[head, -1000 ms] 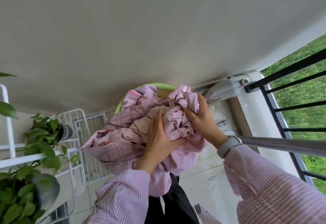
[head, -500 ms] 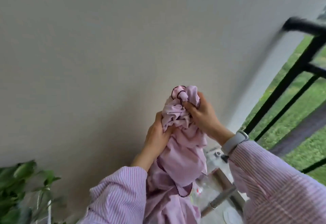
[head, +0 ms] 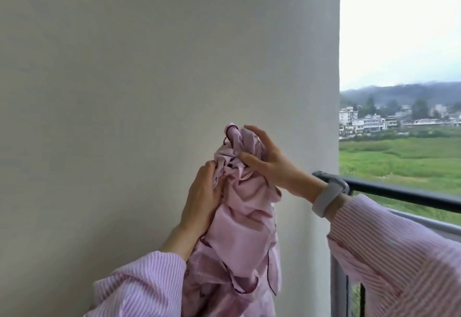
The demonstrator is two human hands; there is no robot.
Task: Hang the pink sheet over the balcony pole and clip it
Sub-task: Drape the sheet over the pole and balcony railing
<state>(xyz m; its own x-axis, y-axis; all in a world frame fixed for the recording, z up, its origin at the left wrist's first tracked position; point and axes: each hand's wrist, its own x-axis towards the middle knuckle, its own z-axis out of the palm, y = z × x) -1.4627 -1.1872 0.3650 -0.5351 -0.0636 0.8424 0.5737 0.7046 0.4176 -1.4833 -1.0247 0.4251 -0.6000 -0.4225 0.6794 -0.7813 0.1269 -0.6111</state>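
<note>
Now the pink sheet (head: 245, 207) is up at chest height, bunched against the white wall (head: 124, 92); a second ago it lay over a green basin. The left hand (head: 203, 199) clutches its side, the right hand (head: 268, 160) grips the top (fingers curled in folds). The grey pole (head: 424, 222) below the black railing (head: 399, 193) waits, bare; the floor and plants have dropped from view.
</note>
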